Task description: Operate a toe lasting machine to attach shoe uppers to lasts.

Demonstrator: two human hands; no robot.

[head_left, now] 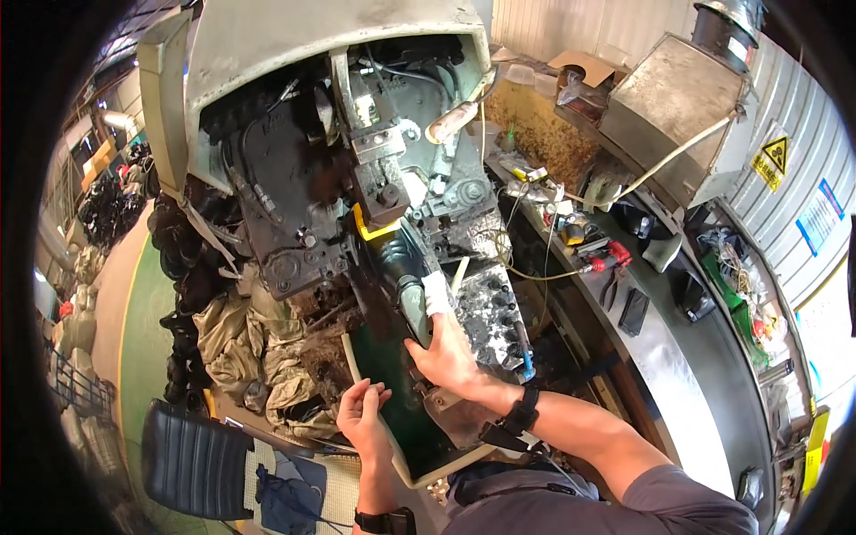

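A dark shoe (412, 299) on a grey-green form sits in the machine, its far end below a yellow-edged clamp block (379, 223). My right hand (443, 348) grips its near end, thumb on the left and fingers along the right side. White wrapping (437, 292) covers the fingertips. My left hand (364, 417) hovers at the left rim of a green-bottomed tray (358, 358). Its fingers are curled in, and nothing shows between them. Both wrists wear black bands.
The machine's pale hood (312, 22) overhangs the work. To the right, a metal bench (655, 392) carries pliers (609, 290), a red air tool (611, 256) and dark shoe pieces. Khaki cloth (259, 334) and black shoes lie left, near a black chair (192, 459).
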